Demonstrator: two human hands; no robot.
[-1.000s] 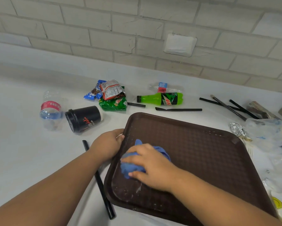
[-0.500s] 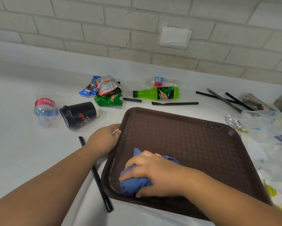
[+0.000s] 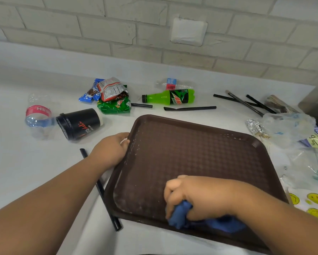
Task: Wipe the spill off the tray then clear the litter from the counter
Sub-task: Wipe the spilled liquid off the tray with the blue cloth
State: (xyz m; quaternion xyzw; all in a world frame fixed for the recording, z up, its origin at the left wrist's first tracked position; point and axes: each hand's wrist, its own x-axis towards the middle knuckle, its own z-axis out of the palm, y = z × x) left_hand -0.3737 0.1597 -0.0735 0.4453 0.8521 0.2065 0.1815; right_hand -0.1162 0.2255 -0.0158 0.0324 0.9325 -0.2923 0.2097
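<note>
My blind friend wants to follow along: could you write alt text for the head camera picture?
A right hand grips a bunched blue cloth at the near edge of a brown tray while the left hand holds its left rim. On the white counter behind lie a green bottle, a tipped black cup, snack wrappers and black straws.

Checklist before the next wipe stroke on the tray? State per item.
1. Left hand steadies tray at its left edge: ok.
2. Right hand grip on blue cloth, fingers curled round it: ok.
3. Cloth on the tray, at the near edge: ok.
4. Spill wiped off: not ok, white flecks line the left rim.
5. Black straw clear of the tray: cannot tell, it lies along the left edge.
6. Litter cleared: not ok, black cup, green bottle and wrappers lie on the counter.
</note>
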